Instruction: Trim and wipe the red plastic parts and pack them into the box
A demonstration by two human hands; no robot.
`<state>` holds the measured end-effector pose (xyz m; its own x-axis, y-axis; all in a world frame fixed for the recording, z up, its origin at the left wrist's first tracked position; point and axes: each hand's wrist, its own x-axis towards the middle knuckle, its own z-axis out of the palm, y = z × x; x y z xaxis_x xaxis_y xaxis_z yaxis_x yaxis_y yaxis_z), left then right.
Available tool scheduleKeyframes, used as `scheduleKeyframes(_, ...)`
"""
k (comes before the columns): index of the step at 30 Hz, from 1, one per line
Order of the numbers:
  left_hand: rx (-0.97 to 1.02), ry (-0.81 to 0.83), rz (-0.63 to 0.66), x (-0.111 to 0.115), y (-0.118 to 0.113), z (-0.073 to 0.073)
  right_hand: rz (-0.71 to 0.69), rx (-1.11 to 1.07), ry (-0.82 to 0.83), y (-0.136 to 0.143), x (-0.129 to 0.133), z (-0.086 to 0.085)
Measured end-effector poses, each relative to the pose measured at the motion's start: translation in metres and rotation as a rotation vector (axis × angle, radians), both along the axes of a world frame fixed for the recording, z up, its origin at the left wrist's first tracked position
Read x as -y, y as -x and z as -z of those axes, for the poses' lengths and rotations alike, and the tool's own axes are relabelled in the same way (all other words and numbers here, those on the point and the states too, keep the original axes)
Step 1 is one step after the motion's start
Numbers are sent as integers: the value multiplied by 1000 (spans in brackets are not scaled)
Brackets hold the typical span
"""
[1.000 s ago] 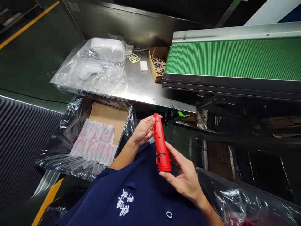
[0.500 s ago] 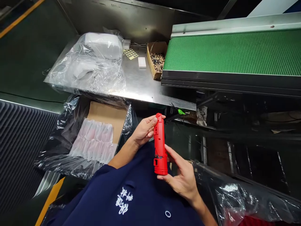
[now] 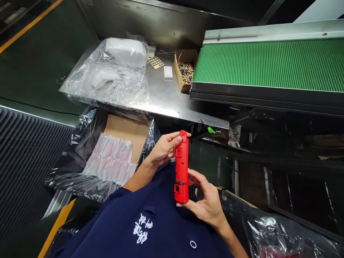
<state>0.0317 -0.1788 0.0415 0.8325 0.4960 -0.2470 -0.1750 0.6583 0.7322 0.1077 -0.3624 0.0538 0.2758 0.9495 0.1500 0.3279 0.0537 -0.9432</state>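
Note:
A long red plastic housing (image 3: 182,163) stands nearly upright before my chest, with square openings along its side and a seam near its lower end. My left hand (image 3: 166,147) grips its upper end, thumb on the near face and fingers behind. Around the lower end closes my right hand (image 3: 205,199), its thumb under the base and its fingers against the right side. Some fingertips are hidden behind the red part. To the left, wrapped pinkish pieces (image 3: 107,159) lie in rows inside a box lined with black plastic (image 3: 67,175).
On the metal bench (image 3: 161,95) are plastic-wrapped white material (image 3: 125,52), a sticker sheet (image 3: 156,62), a small white block (image 3: 168,72) and a cardboard box (image 3: 179,77) of tiny black parts. A green conveyor belt (image 3: 263,64) runs right. Clear plastic sheeting (image 3: 276,229) covers something reddish at lower right.
The red housing has turned slightly in my hands, so its side openings face me more. Both hands keep their hold. The whole view has shifted a little, moving the bench rightward in the picture.

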Motion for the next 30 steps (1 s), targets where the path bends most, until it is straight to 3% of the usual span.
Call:
scheduleKeyframes(7, -45, -31, 25, -12, -7, 5, 25, -21, 60, -4, -7, 15)
scheduleKeyframes(14, -93, -49, 42, -39, -42, 16, 87, -19, 98, -28, -34, 26)
scheduleKeyframes(23, -71, -47, -40, -76, -96, 2, 34, 21, 106, -97, -78, 16)
scheduleKeyframes(30, 22, -8, -62, -107, -121, -1, 2, 48, 118, -126, -113, -1)
